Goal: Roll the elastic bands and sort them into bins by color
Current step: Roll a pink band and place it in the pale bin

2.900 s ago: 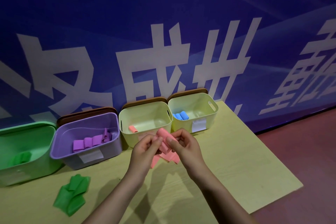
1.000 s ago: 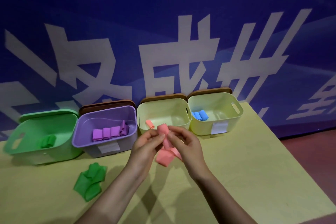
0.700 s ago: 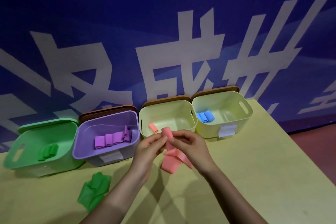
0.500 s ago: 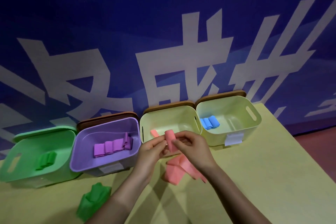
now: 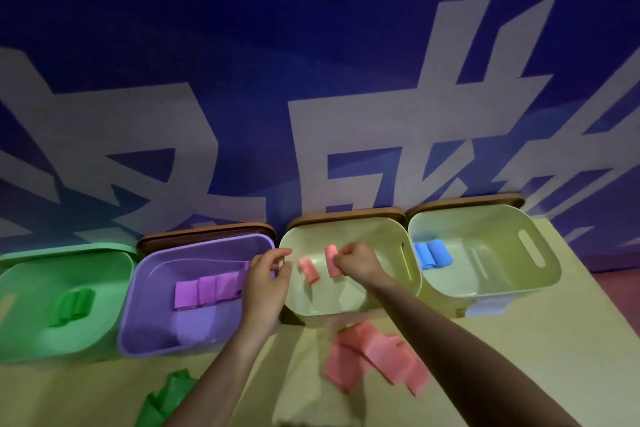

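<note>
My right hand (image 5: 356, 262) pinches a rolled pink band (image 5: 332, 260) over the middle pale-yellow bin (image 5: 349, 308). Another pink roll (image 5: 309, 268) lies inside that bin. My left hand (image 5: 265, 282) hovers at the bin's left rim with fingers loosely curled and holds nothing. Loose pink bands (image 5: 374, 357) lie flat on the table in front of the bin. An unrolled green band (image 5: 162, 402) lies at the lower left.
The green bin (image 5: 31, 340) holds green rolls (image 5: 71, 303). Several purple rolls (image 5: 206, 289) lie in the purple bin (image 5: 149, 336). Blue rolls (image 5: 431, 254) sit in the right pale-yellow bin (image 5: 485, 284). A blue banner wall stands behind. The yellow table (image 5: 536, 357) ends at the right.
My right hand has carried the pink roll forward over the middle bin. My left hand let go of it and drew left. The loose pink bands now lie on the table.
</note>
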Motion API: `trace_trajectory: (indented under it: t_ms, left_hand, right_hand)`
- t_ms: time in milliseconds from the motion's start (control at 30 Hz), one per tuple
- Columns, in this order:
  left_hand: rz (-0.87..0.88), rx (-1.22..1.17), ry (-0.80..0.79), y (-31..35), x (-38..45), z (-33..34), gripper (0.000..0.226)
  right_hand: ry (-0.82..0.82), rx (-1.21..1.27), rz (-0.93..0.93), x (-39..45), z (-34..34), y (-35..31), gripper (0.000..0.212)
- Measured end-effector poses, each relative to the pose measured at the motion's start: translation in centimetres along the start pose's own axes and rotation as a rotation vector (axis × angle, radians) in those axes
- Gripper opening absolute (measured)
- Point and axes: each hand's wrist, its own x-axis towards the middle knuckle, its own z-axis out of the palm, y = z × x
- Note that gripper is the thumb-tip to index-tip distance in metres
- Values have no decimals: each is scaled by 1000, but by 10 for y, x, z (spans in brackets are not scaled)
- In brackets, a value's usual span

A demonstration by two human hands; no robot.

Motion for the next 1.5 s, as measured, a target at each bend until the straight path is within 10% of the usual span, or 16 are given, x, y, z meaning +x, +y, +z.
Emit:
trace_trajectory:
  t_ms: [1500]
  left_hand:
    - [89, -84, 97, -40, 15, 14, 43]
  right_hand:
    - [-126, -266, 133, 62, 42, 25, 46]
